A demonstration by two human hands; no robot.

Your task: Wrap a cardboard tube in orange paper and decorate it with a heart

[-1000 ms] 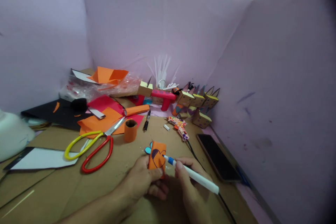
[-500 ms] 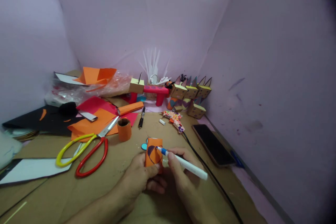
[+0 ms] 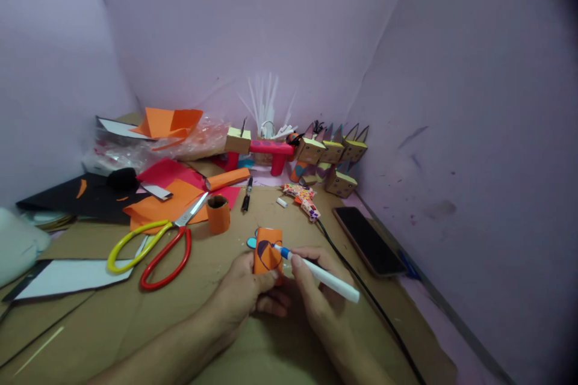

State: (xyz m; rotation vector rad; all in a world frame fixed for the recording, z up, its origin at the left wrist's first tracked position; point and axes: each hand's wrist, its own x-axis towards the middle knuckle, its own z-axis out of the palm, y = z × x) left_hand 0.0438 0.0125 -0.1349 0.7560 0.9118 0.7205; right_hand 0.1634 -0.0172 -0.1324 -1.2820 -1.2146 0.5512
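My left hand (image 3: 246, 289) is closed around an orange paper-covered tube (image 3: 262, 265), holding it low down with the thumb across its front. A dark heart outline, filled in on its left part, shows on the orange face. In my right hand (image 3: 316, 283) is a white marker (image 3: 327, 277) with a blue collar, its tip on the heart or very close to it. Light-blue rounded shapes (image 3: 251, 242) show just behind the tube's left side. The fingers of my left hand behind the tube are partly hidden.
Red-and-yellow-handled scissors (image 3: 167, 240) lie open at left, near an orange paper roll (image 3: 219, 215). A patterned glue gun (image 3: 308, 201) trails a black cord beside a phone (image 3: 369, 242). Cardboard animal heads (image 3: 311, 150) and a pink-red figure (image 3: 277, 153) stand behind. Orange paper (image 3: 158, 207) lies left.
The view has shifted slightly, so the scene sits a little to the right and higher. Both hands keep their holds, with the marker still at the heart.
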